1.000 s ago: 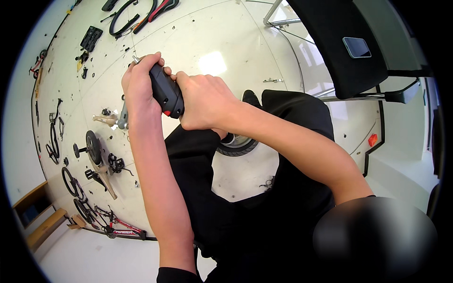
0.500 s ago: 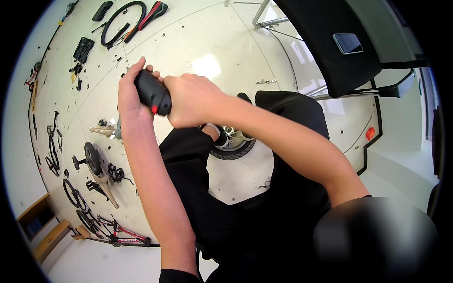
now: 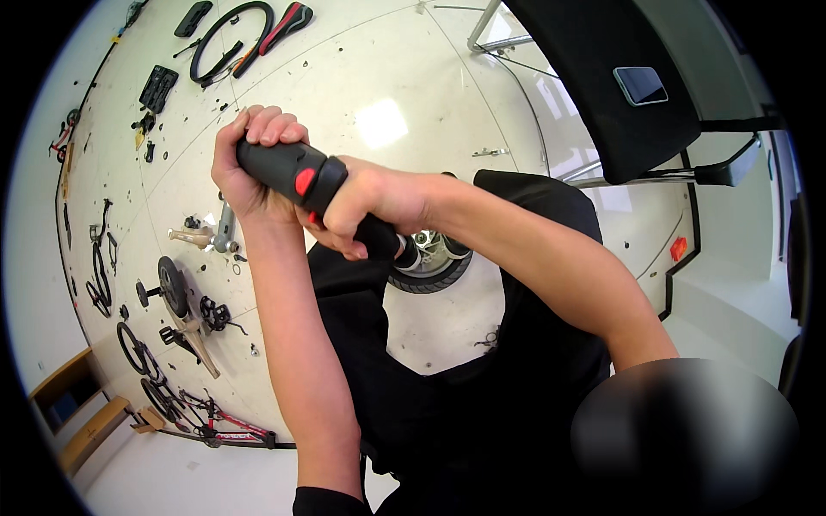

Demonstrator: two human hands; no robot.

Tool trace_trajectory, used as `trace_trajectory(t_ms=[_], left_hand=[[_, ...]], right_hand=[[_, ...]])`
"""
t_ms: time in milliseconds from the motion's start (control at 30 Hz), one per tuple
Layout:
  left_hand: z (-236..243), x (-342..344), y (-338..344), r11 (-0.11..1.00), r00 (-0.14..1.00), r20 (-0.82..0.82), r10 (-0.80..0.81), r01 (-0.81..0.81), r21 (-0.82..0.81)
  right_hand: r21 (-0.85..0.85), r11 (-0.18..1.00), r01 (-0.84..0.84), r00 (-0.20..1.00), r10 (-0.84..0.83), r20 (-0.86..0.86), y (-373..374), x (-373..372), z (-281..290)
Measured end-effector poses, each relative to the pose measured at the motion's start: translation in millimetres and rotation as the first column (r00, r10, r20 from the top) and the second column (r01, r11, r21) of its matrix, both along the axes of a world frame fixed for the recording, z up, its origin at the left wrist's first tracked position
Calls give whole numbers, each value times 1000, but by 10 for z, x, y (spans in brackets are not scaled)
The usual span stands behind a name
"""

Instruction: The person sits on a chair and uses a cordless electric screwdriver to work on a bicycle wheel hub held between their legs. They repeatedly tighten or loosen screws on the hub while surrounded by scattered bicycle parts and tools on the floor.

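Observation:
Both hands hold a black cordless screwdriver with red buttons, raised in front of my knees. My left hand wraps its thick rounded end, fingers curled over the top. My right hand grips around its other part, near the joint by the red button. The lower black section comes out beneath the right hand. Its tip cannot be told apart from the dark things behind. Under it, between my feet, is a small wheel with a black tyre, partly hidden by my legs.
A black chair bearing a phone stands at the right. Across the floor at left lie a crank part, a pedal, a tool case, a tyre, a saddle and a red bicycle frame.
The screwdriver has turned, showing its red button and lower section. My left fingers have closed over its end, and the right hand has shifted down and turned around it.

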State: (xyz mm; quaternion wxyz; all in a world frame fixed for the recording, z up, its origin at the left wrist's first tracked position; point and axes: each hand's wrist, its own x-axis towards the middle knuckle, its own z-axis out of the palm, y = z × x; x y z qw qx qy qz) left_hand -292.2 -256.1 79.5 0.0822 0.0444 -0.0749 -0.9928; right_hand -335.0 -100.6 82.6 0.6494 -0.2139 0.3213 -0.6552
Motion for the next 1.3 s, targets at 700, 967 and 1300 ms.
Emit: trace_trajectory(t_ms=[700, 967, 1300], left_hand=[[156, -69, 403, 611, 701, 507, 502, 127, -781], [269, 33, 290, 746, 921, 242, 305, -73, -662], [262, 72, 138, 795, 989, 53, 140, -80, -602]], right_hand=[[326, 838, 438, 127, 301, -945, 28, -28, -77], [352, 897, 268, 660, 95, -745, 31, -65, 2], [274, 944, 183, 890, -40, -454, 1, -23, 16]])
